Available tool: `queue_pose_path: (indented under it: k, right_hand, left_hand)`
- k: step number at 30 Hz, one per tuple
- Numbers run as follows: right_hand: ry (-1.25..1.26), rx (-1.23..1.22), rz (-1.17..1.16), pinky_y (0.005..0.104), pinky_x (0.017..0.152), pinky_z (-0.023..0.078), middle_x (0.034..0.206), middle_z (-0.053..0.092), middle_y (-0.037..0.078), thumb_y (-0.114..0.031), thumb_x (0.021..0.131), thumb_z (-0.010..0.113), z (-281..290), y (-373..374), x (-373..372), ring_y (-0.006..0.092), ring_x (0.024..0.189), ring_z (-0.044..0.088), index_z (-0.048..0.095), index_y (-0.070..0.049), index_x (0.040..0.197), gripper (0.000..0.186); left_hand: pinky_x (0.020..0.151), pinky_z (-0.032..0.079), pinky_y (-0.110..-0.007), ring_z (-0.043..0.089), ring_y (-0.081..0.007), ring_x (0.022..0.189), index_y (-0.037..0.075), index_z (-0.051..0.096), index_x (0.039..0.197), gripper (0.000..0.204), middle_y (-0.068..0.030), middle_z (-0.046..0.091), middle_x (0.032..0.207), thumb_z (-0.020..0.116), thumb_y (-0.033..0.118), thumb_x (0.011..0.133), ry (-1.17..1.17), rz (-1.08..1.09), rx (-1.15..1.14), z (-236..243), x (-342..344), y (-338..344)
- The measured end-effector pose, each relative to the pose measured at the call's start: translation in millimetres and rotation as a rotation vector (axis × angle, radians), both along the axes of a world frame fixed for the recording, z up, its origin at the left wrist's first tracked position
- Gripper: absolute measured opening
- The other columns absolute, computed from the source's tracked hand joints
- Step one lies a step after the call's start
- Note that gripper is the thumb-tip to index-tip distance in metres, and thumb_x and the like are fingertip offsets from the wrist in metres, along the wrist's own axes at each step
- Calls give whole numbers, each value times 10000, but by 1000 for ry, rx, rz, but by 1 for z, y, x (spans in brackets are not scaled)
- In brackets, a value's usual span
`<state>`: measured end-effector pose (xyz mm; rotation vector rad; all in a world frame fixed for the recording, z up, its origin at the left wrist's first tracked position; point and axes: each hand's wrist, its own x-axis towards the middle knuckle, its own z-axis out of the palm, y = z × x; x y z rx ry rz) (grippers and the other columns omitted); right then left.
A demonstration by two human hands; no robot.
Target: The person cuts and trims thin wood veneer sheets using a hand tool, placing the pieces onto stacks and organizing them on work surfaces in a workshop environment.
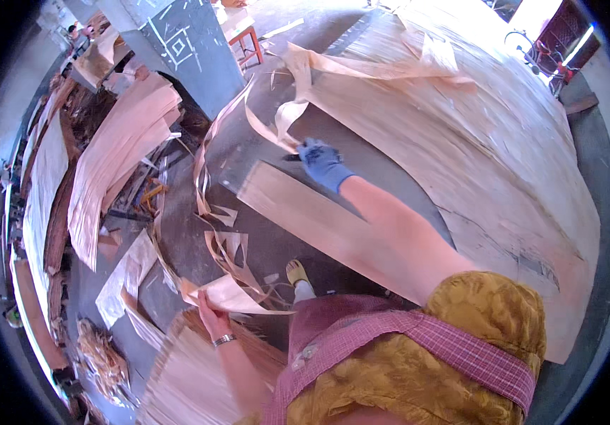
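My right hand (321, 164), in a blue glove with dark patches, reaches out over a board-like strip of veneer (305, 212). Its fingers are closed on a short dark tool (291, 157), whose kind I cannot make out. A long curling veneer ribbon (266, 131) meets the same fingers; whether they grip it is unclear. Bare, with a metal watch at the wrist, my left hand (213, 316) is at the lower left. It pinches the edge of a pale veneer offcut (230, 294), above a stack of veneer sheets (191, 375).
Wide veneer sheets (461, 142) cover the floor on the right. More sheets (124, 142) lean in piles at the left, near a grey pillar (190, 53). Twisted offcuts (202, 184) and a shavings heap (99, 361) lie about. A red stool (250, 48) and bicycle (558, 67) stand farther off.
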<state>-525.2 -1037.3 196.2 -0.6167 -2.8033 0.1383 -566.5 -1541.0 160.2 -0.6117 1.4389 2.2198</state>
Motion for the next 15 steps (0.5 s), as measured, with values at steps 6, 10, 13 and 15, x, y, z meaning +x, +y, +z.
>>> queue_pose_path:
  k: [6,10,13,15]
  right_hand:
    - [-58,-138,472,469,785,510,1032,592,158,-393,895,580,26,-100,-163,367,963,618,564,-136,1197,396]
    - [11,-341,454,468,833,496,1116,580,183,-397,866,634,46,-118,-223,380,1048,580,559,-121,1208,445]
    - [259,-682,189,462,846,492,1102,592,194,-416,841,657,57,-102,-212,387,1026,585,587,-101,1151,448]
    - [342,-775,30,433,779,495,993,666,158,-495,851,648,59,-87,-187,317,903,639,612,-47,1128,528]
  left_hand:
    - [871,514,-364,616,-215,990,68,584,1114,350,-60,633,1057,665,329,896,-44,-11,-10,15,-116,12]
    - [876,515,-368,609,-209,1006,72,567,1144,382,-57,620,1093,672,335,888,23,-10,-4,32,-176,34]
    - [859,526,-376,606,-204,1020,88,558,1171,401,-53,613,1119,678,337,880,30,-16,56,56,-189,81]
    - [864,524,-380,605,-206,1022,96,557,1180,406,-52,615,1114,675,343,880,54,-53,69,89,-181,125]
